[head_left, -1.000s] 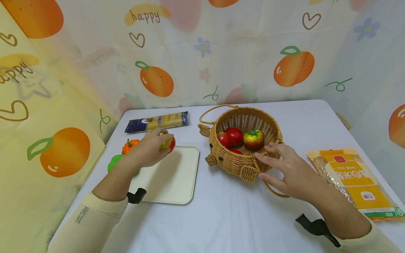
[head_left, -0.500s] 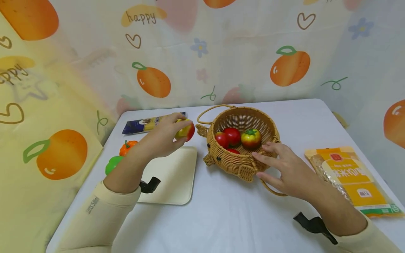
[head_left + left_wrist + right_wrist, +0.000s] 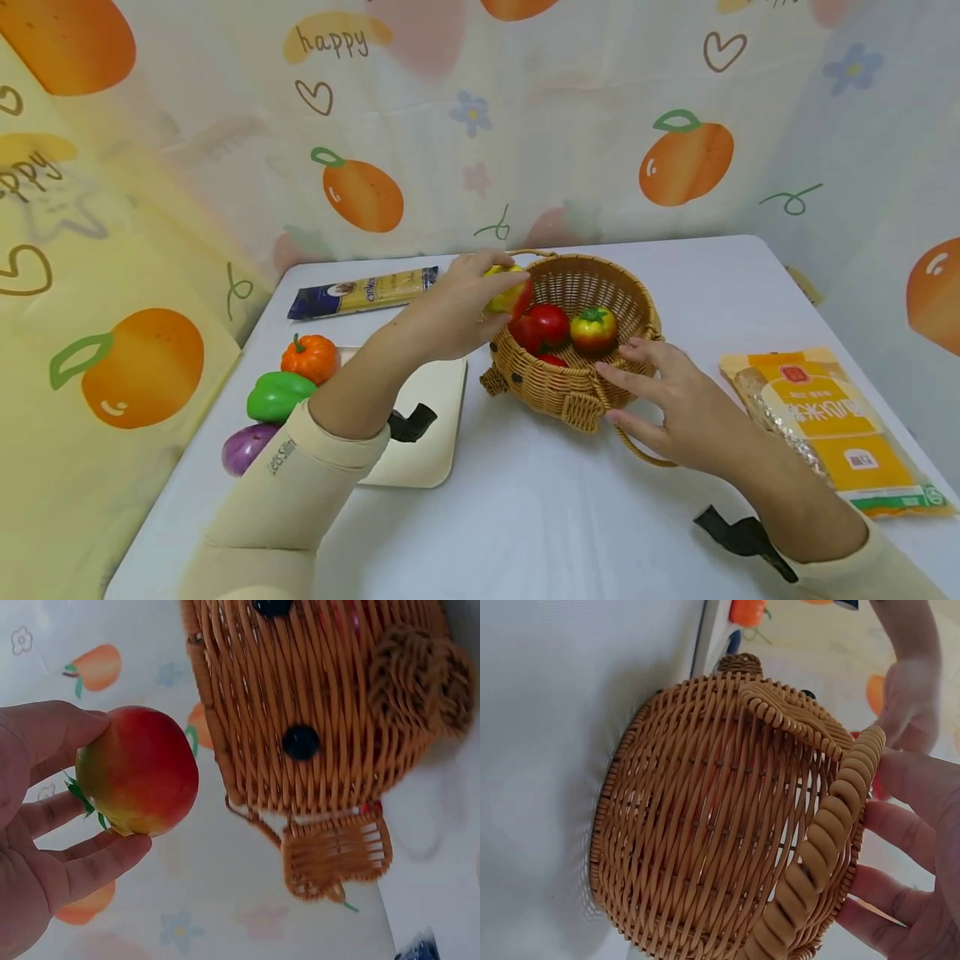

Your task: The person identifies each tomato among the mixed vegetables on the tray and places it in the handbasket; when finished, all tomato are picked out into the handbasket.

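Note:
My left hand (image 3: pixel 457 308) pinches a red-and-yellow toy tomato (image 3: pixel 139 771) between thumb and fingers. Its green leafy top faces the palm. In the head view the tomato is up by the left rim of the wicker basket (image 3: pixel 551 392); the left wrist view shows it apart from the animal-shaped basket's wall. Inside the basket lie a red tomato (image 3: pixel 550 325), a yellow-red tomato (image 3: pixel 594 332) with a green top, and other red pieces partly hidden. At the basket's near right side, my right hand (image 3: pixel 686 408) rests spread, loosely extended fingertips against the rim near the rope-like handle (image 3: pixel 810 862).
Left of the cream tray (image 3: pixel 431 433) sit an orange pumpkin (image 3: pixel 309 358), a green pepper (image 3: pixel 281 397) and a purple eggplant-like piece (image 3: pixel 247 448). A noodle packet (image 3: pixel 363 292) lies behind. On the right lies a yellow grain bag (image 3: pixel 840 433).
My left hand has carried the tomato rightward and up, from over the tray to the basket's left rim. The right hand stays at the basket. The pumpkin, pepper and purple piece show more fully now.

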The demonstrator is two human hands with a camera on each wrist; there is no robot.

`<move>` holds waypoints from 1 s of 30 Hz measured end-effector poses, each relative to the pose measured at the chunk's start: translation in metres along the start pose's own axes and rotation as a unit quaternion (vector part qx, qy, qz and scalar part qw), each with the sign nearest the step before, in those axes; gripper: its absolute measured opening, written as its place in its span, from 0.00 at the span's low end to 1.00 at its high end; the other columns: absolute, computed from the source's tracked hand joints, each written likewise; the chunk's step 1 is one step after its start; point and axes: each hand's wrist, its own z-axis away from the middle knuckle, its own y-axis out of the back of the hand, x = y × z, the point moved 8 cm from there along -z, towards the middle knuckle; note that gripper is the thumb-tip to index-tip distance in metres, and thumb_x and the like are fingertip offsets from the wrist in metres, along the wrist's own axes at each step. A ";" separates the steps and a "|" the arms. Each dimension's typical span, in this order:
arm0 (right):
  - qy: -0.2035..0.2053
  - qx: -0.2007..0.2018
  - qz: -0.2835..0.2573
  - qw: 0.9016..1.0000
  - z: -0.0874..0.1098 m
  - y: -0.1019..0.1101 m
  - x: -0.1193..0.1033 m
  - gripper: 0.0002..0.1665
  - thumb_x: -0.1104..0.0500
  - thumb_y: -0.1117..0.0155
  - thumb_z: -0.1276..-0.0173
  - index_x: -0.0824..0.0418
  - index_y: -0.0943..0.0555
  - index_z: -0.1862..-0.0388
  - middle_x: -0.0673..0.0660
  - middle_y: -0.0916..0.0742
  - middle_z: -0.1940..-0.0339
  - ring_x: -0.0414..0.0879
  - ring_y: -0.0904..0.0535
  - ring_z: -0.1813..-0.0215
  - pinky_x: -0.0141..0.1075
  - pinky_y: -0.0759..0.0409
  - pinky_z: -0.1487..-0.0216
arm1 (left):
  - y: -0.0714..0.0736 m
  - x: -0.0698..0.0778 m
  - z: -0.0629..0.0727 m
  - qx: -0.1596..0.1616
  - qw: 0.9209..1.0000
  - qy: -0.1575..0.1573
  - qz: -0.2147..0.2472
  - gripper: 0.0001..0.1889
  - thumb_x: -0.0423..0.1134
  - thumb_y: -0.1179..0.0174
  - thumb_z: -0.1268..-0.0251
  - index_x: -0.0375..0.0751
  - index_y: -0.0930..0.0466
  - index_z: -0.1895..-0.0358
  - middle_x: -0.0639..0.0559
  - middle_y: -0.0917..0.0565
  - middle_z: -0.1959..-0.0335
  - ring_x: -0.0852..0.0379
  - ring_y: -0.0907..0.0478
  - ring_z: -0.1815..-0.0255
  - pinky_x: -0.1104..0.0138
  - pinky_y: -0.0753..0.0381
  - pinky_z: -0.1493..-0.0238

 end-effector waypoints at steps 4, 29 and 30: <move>-0.007 -0.005 -0.002 1.000 0.001 -0.001 0.000 0.36 0.48 0.22 0.40 0.51 0.19 0.32 0.64 0.22 0.33 0.63 0.29 0.30 0.61 0.20 0.40 | -0.011 0.013 -0.011 -0.004 1.000 -0.014 0.002 0.28 0.37 0.37 0.29 0.49 0.28 0.26 0.47 0.33 0.26 0.43 0.37 0.27 0.56 0.23 0.34; 0.016 0.017 -0.003 1.000 0.000 0.002 0.002 0.32 0.37 0.33 0.31 0.50 0.17 0.34 0.63 0.19 0.35 0.63 0.28 0.31 0.64 0.24 0.37 | -0.040 0.013 -0.007 -0.016 0.999 -0.030 -0.032 0.30 0.53 0.36 0.29 0.52 0.28 0.26 0.48 0.36 0.21 0.45 0.42 0.21 0.51 0.31 0.25; 0.017 0.018 -0.002 1.000 0.001 0.003 0.002 0.32 0.38 0.32 0.32 0.51 0.17 0.34 0.64 0.19 0.35 0.63 0.28 0.31 0.64 0.24 0.37 | -0.041 0.010 -0.003 -0.012 0.999 -0.028 -0.035 0.31 0.54 0.37 0.29 0.53 0.29 0.25 0.49 0.37 0.20 0.46 0.44 0.21 0.50 0.33 0.24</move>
